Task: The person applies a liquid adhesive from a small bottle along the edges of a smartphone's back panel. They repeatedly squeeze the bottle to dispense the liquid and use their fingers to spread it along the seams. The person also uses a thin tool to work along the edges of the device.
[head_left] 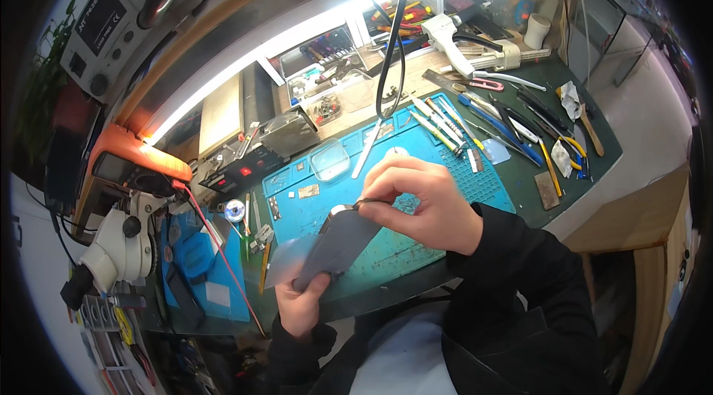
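My left hand [300, 307] grips the lower end of a dark grey, flat, phone-like device [344, 243], thumb on its face. The device is held tilted above the blue work mat [405, 265]. Along its left side is a paler, thin flat panel [288, 260], smeared by motion; I cannot tell whether it is joined to the device. My right hand [427, 198] pinches at the device's upper end with thumb and forefinger. A small dark bit shows at those fingertips, too small to name. Beside them, a shiny spot [339, 209] shows on the device's top edge.
Tweezers and pens [438, 124] lie at the mat's far right. More hand tools [512, 124] crowd the right side. A clear tray [329, 160] stands at the mat's back. A white microscope [122, 243] and an orange meter [137, 153] stand left. A black cable [388, 60] hangs overhead.
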### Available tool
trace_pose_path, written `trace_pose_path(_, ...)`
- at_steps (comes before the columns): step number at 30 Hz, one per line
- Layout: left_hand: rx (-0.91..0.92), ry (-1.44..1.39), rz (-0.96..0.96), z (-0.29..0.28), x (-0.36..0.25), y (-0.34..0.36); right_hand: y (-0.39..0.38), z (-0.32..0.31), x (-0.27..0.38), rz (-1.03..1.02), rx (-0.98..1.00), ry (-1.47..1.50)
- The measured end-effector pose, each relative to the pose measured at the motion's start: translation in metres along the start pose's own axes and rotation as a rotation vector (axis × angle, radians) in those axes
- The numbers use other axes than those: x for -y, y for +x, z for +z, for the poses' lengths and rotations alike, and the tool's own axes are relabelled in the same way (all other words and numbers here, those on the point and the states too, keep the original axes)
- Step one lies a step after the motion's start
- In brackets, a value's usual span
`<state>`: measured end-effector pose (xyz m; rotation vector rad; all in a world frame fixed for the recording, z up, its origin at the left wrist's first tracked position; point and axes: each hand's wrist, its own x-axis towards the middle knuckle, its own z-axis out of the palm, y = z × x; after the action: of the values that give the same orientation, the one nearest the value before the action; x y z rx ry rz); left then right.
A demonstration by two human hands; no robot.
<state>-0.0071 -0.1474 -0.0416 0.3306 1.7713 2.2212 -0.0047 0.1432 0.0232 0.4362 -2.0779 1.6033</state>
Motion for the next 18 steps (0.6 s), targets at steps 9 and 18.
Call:
trace_pose_path(9, 0.076, 0.4, 0.132, -0.008, -0.007, -0.001, -0.019, -0.005, 0.025, -0.08, 0.048, -0.057)
trace_pose_path(18, -0.038, 0.194, 0.189, 0.006, 0.003, -0.016, -0.014, -0.004, 0.061, -0.008, 0.202, -0.153)
